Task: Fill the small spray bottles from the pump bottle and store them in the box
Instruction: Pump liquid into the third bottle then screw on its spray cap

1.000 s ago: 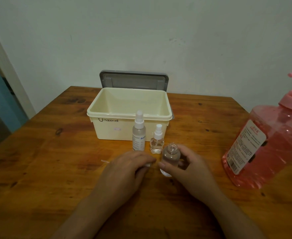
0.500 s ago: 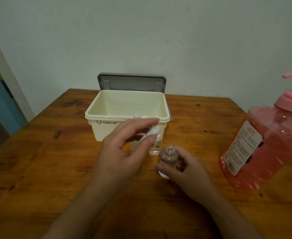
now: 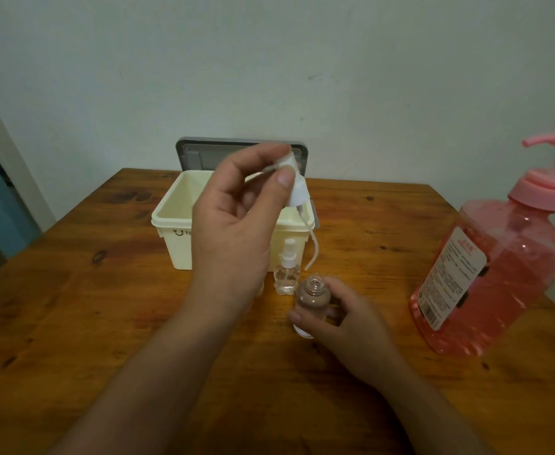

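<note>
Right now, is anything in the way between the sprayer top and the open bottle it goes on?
Nothing visible. The spray cap in the left hand hangs above the open bottle held by the right hand; only air lies between its tube and the neck.

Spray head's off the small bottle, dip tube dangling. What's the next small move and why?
Probably lower the spray head so the dip tube drops into the open bottle. The left hand holds the head above and just behind the neck, tube tip near it, and the right hand steadies the bottle upright on the table. Whether it is filled is hard to tell.
</note>
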`<state>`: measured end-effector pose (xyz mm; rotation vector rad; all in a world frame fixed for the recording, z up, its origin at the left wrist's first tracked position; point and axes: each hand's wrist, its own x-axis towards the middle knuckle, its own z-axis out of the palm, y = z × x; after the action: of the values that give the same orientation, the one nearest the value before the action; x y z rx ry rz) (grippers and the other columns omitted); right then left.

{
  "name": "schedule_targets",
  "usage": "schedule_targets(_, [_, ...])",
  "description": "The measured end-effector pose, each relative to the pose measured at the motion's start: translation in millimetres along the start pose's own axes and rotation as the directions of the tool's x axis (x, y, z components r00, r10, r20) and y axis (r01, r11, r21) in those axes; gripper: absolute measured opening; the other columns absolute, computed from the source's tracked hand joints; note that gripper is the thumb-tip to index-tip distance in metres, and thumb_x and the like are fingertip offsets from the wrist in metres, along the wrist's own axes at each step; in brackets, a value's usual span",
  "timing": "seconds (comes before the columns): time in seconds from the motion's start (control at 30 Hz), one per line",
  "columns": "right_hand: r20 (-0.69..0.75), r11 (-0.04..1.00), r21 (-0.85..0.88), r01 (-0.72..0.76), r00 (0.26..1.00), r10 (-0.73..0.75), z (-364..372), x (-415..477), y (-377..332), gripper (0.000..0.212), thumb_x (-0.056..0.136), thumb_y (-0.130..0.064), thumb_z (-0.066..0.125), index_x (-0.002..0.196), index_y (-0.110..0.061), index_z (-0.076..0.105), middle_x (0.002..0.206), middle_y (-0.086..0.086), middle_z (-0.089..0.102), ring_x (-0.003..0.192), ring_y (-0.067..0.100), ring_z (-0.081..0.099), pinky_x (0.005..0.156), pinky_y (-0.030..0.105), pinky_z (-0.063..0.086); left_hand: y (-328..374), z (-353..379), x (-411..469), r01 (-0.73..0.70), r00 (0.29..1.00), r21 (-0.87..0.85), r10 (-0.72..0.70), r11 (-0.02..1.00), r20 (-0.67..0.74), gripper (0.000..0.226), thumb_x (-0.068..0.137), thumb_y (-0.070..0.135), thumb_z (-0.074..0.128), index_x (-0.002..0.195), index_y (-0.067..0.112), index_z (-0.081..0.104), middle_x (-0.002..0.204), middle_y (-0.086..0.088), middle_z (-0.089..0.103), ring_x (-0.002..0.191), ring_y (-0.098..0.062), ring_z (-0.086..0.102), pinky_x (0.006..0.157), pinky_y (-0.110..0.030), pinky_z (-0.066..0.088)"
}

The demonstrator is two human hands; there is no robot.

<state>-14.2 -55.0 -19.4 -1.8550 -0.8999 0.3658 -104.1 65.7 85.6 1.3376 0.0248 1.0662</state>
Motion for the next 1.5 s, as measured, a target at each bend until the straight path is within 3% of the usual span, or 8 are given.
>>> schedule_targets(0.17, [0.0,1.0,-0.025,-0.012,1.0,0.012,-1.4,0.5,1.0,0.044,0.074,-0.045,0.076,0.114,-0.041,0.059,0.101,-0.023,0.069,0.093,-0.01,0.062,0.073,0.009,0.048,-8.4,2.4,-4.2,0.035,0.999,0.007,-0.035,0.999,0.004,0.019,0.092,0.006,0.057,0.11,0.011,0.062,0.084,0.01,0.074,0.078,-0.001,0.07,0.065,-0.014,0.053])
schedule_targets(0.4, [-0.008,1.0,-0.001,0.003,1.0,-0.003,-1.0,0.0,1.2,0.041,0.076,-0.039,0.078,0.114,-0.037,0.062,0.1,-0.023,0.07,0.092,-0.007,0.065,0.074,0.012,0.051,-18.8,1.1,-6.0,0.089,0.996,0.021,-0.089,0.996,-0.004,0.019,0.091,0.007,0.059,0.109,0.012,0.064,0.087,0.008,0.075,0.084,-0.003,0.07,0.067,-0.016,0.054])
schedule_targets(0.7, [0.002,0.998,0.058,0.018,1.0,-0.018,-2.4,-1.5,-1.6,0.032,0.08,-0.025,0.079,0.106,-0.034,0.064,0.09,-0.022,0.072,0.078,-0.007,0.066,0.064,0.01,0.048,-42.3,-8.7,-18.8,0.125,0.981,0.222,-0.154,0.967,0.118,0.018,0.088,0.007,0.063,0.103,0.016,0.067,0.105,0.002,0.07,0.1,-0.01,0.066,0.077,-0.021,0.055])
schedule_targets(1.17, [-0.011,0.997,0.06,0.051,0.999,-0.05,-1.9,-0.5,1.3,0.03,0.08,-0.024,0.079,0.106,-0.032,0.064,0.092,-0.015,0.073,0.08,0.001,0.069,0.066,0.018,0.053,-58.8,-17.6,-30.8,0.127,0.958,0.246,-0.183,0.961,0.221,0.022,0.088,0.003,0.063,0.106,0.015,0.068,0.105,-0.003,0.068,0.101,-0.008,0.065,0.08,-0.019,0.054])
schedule_targets(1.4, [0.005,0.996,0.061,0.061,0.998,-0.062,-2.1,-0.9,-0.7,0.036,0.082,-0.025,0.076,0.115,-0.03,0.063,0.095,-0.018,0.071,0.084,0.0,0.068,0.068,0.023,0.057,-61.2,-19.4,-34.7,0.083,0.942,0.294,-0.172,0.952,0.289,0.023,0.088,0.003,0.063,0.106,0.017,0.066,0.105,0.001,0.065,0.1,-0.005,0.063,0.076,-0.014,0.052])
schedule_targets(1.5, [0.002,0.995,0.061,0.08,0.997,-0.08,-3.3,-1.6,-2.4,0.031,0.083,-0.024,0.075,0.109,-0.035,0.062,0.092,-0.023,0.07,0.081,-0.002,0.067,0.067,0.019,0.055,-62.8,-20.0,-35.5,0.102,0.93,0.296,-0.197,0.95,0.31,0.026,0.086,0.003,0.065,0.107,0.019,0.065,0.104,0.007,0.064,0.1,-0.004,0.064,0.076,-0.016,0.053])
